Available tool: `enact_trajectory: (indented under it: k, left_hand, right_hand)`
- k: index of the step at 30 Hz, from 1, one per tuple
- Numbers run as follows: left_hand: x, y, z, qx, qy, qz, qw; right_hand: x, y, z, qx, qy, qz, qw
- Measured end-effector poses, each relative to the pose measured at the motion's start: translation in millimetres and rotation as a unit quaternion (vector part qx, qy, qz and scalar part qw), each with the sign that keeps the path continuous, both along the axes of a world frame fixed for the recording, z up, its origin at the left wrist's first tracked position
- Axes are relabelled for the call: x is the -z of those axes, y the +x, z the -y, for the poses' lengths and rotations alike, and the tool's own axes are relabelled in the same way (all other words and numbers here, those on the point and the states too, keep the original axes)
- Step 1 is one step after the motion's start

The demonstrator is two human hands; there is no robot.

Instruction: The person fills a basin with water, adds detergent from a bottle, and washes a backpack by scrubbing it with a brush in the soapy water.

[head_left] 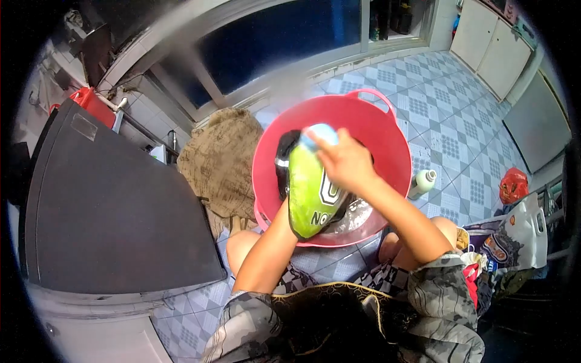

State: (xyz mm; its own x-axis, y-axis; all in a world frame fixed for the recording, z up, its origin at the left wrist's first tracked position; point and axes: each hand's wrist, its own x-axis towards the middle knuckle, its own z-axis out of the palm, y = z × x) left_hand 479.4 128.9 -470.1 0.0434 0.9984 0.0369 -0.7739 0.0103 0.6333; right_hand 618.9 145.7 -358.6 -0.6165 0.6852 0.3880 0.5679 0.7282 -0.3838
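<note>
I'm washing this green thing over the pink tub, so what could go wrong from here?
The white bottle stands right beside the tub, so a bump might tip it. The blue item could slip from your right hand if wet. Splashes from the tub might make the tiled floor slick.

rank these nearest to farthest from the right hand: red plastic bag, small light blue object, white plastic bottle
1. Small light blue object: at the fingers of the right hand.
2. White plastic bottle: on the floor, just right of the pink plastic tub.
3. Red plastic bag: far right.
</note>
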Motion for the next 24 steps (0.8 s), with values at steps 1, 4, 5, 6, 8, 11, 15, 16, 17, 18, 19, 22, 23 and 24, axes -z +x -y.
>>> enact_trajectory:
  k: [1,4,5,6,8,11,15,16,17,18,19,22,23,24]
  left_hand:
    - [0,-3,2,0.001,0.001,-0.002,1.0]
    - [1,-9,4,0.005,0.003,-0.005,1.0]
    - [-1,-10,4,0.006,0.002,-0.003,1.0]
    - [0,-11,3,0.005,0.004,-0.004,1.0]
    - [-1,-12,5,0.003,0.003,-0.003,1.0]
    - [0,-8,6,0.002,-0.002,-0.006,1.0]
    - [-7,-26,13,-0.002,0.0,-0.007,1.0]
    - [-9,-30,14,-0.003,0.003,-0.006,1.0]
    - [-11,-35,15,-0.004,0.004,-0.006,1.0]
    - [-15,-38,17,-0.006,0.006,-0.006,1.0]
    - [-19,-41,18,-0.01,0.007,-0.011,1.0]
    - [-20,-40,15,-0.016,0.005,-0.016,1.0]
    - [-18,-37,15,-0.016,0.002,-0.017,1.0]
    - [-15,-35,15,-0.016,0.001,-0.017,1.0]
  right_hand:
    - [5,8,-11,0.036,-0.019,0.021,0.999]
    - [9,13,-9,0.075,-0.053,0.03,0.995]
    - [13,13,1,0.076,-0.071,0.018,0.994]
    - [18,6,17,-0.014,-0.025,0.017,0.999]
    - [1,-10,59,-0.147,0.0,-0.003,0.989]
    - [8,-10,16,-0.012,0.008,0.01,1.0]
    - [23,13,-22,0.103,-0.088,0.019,0.991]
    - [27,14,-20,0.11,-0.123,-0.005,0.986]
    - [24,10,-11,0.091,-0.118,-0.053,0.987]
    - [13,4,1,0.063,-0.128,-0.074,0.987]
    - [14,-3,11,0.014,-0.096,-0.072,0.993]
    - [18,-13,39,-0.12,-0.003,-0.063,0.991]
    - [10,-10,46,-0.142,-0.02,-0.033,0.989]
    - [7,-7,45,-0.182,0.024,-0.048,0.982]
